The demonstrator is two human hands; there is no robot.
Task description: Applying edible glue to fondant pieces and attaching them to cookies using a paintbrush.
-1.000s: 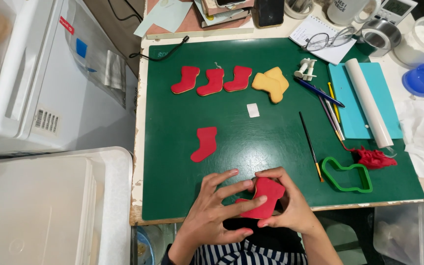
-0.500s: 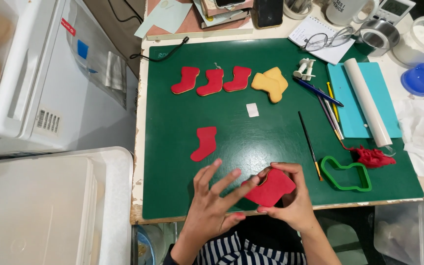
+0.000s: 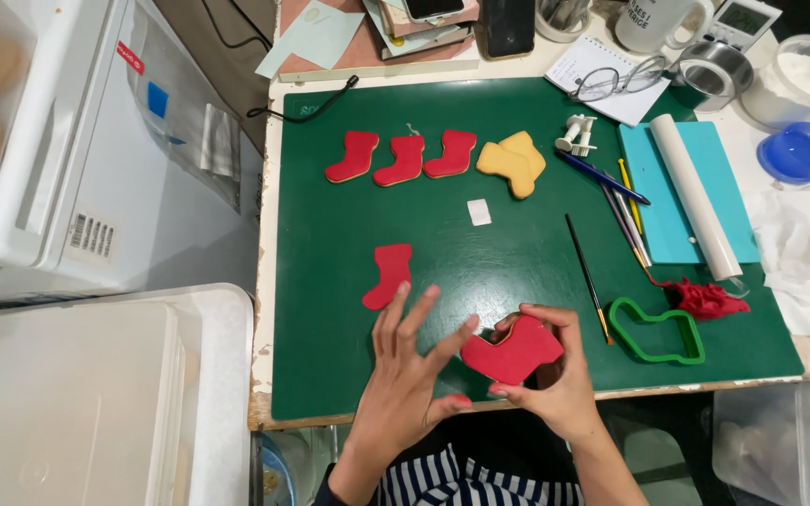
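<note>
- Right hand (image 3: pixel 555 389) grips the red stocking cookie (image 3: pixel 512 351) at lower centre; left hand (image 3: pixel 410 375), fingers spread, touches its edge.
- A red cutout (image 3: pixel 389 275) and a green cutter (image 3: pixel 656 330) flank them.

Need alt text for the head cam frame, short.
Two bare hands hold a red stocking-shaped cookie over a green cutting mat: right hand grips it, left hand touches its edge with fingers spread. A green stocking cutter lies to the right.

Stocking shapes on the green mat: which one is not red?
The yellow stocking cookie, at the right end of the top row, beside three red stocking cookies. It alone is uncovered; every other stocking shape is red.
</note>
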